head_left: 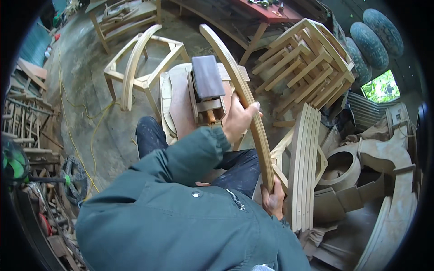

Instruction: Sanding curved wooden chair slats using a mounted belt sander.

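Observation:
A long curved wooden slat (pixel 226 54) slants across the view, its far end up and its near end beside my right thigh. My left hand (pixel 239 116) is closed around its middle, with the thumb laid over the top. My right hand (pixel 273 201) grips the slat near its lower end, its fingers partly hidden. Just left of the slat stands a bench sander (pixel 208 77) with a grey, block-like sanding head and a wooden housing. The slat passes close by this head; I cannot tell whether they touch.
Several curved slats (pixel 304 167) stand together at my right. A wooden frame (pixel 156 67) with another curved slat (pixel 135 63) across it is ahead left. Stacked frames (pixel 312 67) rise at far right, below a red-topped table (pixel 271 16). A yellow cord (pixel 63 108) crosses the floor.

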`<action>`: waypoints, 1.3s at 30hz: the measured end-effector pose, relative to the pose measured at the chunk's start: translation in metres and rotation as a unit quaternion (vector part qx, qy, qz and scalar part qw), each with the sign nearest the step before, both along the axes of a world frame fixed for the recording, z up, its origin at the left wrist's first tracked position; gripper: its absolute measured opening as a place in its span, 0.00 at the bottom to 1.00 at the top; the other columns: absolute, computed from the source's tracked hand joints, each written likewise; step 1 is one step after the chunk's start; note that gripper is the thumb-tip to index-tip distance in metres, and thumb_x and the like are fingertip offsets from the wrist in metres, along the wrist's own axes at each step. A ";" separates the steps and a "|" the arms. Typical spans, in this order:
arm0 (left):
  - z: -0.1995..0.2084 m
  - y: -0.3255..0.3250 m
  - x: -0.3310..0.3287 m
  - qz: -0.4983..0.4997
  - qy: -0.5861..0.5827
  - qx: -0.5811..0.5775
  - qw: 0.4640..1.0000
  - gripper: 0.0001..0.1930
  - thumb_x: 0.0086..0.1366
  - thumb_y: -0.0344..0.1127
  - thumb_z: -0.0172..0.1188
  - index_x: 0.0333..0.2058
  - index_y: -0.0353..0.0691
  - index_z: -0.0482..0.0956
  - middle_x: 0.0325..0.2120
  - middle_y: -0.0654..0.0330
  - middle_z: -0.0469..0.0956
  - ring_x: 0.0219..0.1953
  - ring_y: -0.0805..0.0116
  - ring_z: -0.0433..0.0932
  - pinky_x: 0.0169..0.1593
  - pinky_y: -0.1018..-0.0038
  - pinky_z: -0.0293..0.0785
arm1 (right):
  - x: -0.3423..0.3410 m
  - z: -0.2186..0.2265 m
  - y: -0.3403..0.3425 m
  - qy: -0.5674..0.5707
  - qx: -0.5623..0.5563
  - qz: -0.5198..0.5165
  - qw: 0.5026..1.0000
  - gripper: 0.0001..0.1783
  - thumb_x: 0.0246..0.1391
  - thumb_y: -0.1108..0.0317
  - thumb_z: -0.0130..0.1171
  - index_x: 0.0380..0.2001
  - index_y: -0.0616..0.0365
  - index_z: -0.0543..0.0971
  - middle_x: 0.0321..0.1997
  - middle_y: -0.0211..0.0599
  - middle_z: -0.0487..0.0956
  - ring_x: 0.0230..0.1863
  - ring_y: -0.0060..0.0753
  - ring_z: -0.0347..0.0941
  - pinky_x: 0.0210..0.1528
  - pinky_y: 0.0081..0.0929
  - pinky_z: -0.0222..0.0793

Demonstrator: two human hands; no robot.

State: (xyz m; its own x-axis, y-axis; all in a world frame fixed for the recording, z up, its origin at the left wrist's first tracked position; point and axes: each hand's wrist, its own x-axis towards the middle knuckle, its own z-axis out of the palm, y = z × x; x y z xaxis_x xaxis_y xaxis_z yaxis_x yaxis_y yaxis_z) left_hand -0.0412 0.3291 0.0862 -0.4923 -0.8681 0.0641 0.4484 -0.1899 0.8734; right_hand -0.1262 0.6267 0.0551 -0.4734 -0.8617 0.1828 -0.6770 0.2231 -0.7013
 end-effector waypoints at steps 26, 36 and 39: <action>-0.046 -0.158 0.030 0.048 -0.558 -0.280 0.779 0.46 0.68 0.56 0.47 0.76 0.33 0.45 0.78 0.43 0.39 0.81 0.49 0.33 0.78 0.44 0.26 | 0.032 -0.009 -0.006 -0.034 0.150 -0.022 0.988 0.32 0.56 0.72 0.69 0.63 0.55 0.71 0.52 0.56 0.82 0.51 0.60 0.83 0.51 0.44 0.80; -0.072 -0.300 0.038 0.005 -0.603 -0.245 0.759 0.46 0.67 0.58 0.43 0.77 0.38 0.45 0.80 0.49 0.38 0.81 0.53 0.32 0.78 0.46 0.23 | 0.034 0.015 -0.153 0.016 0.181 0.033 0.983 0.31 0.61 0.69 0.65 0.66 0.54 0.67 0.46 0.61 0.82 0.47 0.64 0.83 0.47 0.47 0.79; -0.090 -0.356 0.036 0.002 -0.619 -0.225 0.752 0.48 0.68 0.63 0.45 0.78 0.39 0.44 0.80 0.51 0.38 0.81 0.55 0.31 0.78 0.45 0.23 | 0.033 0.003 -0.203 0.038 0.147 0.065 0.986 0.37 0.63 0.68 0.62 0.72 0.51 0.59 0.48 0.64 0.81 0.47 0.68 0.81 0.46 0.50 0.79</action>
State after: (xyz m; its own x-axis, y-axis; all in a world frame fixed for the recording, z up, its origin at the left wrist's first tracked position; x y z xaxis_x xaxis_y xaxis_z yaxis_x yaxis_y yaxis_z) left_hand -0.0055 -0.0267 -0.0038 -0.4136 -0.8976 -0.1527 -0.7627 0.2499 0.5965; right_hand -0.0928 0.4242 0.0577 -0.3495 -0.9354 -0.0530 -0.7618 0.3167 -0.5652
